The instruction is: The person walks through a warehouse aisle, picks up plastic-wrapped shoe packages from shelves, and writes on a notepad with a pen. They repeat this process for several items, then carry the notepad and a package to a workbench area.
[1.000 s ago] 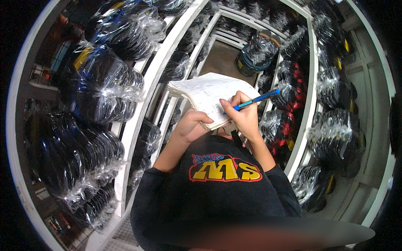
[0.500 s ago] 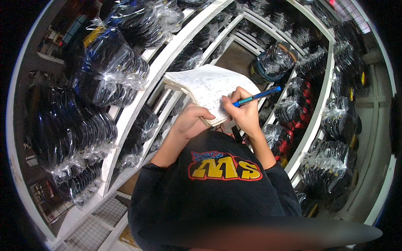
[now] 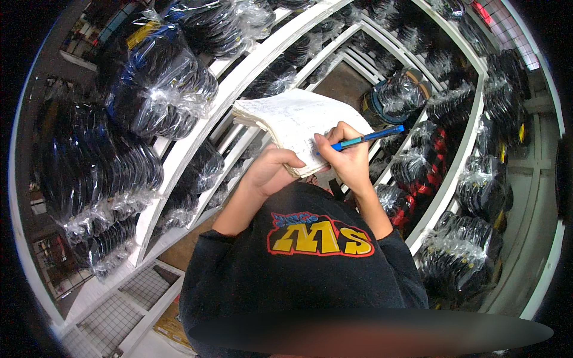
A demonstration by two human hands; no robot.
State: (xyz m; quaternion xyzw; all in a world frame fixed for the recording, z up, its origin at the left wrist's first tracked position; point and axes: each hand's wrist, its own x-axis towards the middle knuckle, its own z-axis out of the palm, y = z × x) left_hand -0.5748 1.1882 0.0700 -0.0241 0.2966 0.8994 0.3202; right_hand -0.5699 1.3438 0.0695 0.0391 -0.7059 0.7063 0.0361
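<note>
A thick notebook point(image 3: 298, 116) with handwriting on its white page lies open in front of my chest. My left hand point(image 3: 273, 171) grips its lower left edge, thumb on the page and the other fingers hidden underneath. In my right hand point(image 3: 347, 156) a blue pen point(image 3: 376, 136) is pinched, its point down at the lower right part of the page. The pen's tip is hidden behind my fingers. The right hand rests against the paper.
White shelf frames point(image 3: 173, 179) run along both sides. Plastic-wrapped stacks of dark, rounded items point(image 3: 101, 161) fill them, with more wrapped stacks point(image 3: 459, 244) on the right. A blue round container point(image 3: 377, 101) stands at the far end. Low left is a wire-mesh panel point(image 3: 113, 319).
The view has turned slightly, so the shelves sit a little differently. Both hands keep their grip on the notebook and pen, with the writing hand shifted only slightly.
</note>
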